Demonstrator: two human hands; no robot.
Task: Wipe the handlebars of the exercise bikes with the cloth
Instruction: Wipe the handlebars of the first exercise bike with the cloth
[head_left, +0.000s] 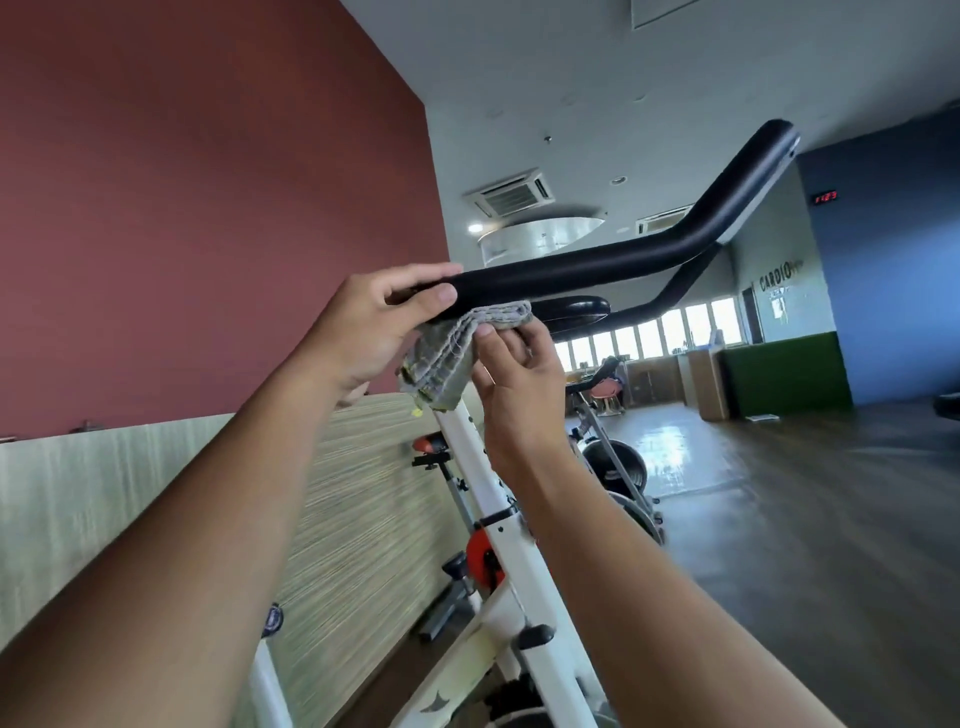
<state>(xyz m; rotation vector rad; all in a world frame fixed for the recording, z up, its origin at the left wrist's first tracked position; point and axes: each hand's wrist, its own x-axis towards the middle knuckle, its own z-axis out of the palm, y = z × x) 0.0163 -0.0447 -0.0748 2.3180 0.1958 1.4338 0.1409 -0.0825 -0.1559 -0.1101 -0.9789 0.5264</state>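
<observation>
Both forearms reach up and forward from the lower corners. The left hand (379, 322) wraps the near end of the black padded curved handlebar (597, 265), fingers laid over its top and thumb pressed along its near side. The right hand (514, 374) sits just beneath that same end, thumb and curled fingers pinching the grey folded woven cloth (447, 358). The cloth's upper fold touches the handlebar's underside beside the left thumb, and the rest hangs between the two hands.

Beyond the hands the handlebar extends to the right, then bends upward to a free tip, with open air above and to the right of it. Below it the white metal bike post (517, 566) slopes down. Left of the handlebar a dark red wall (208, 208) over a pale striped panel (337, 519) stands close by the left forearm. Below and to the right lies open dark glossy floor (779, 519), with another exercise bike (613, 457) beyond the post.
</observation>
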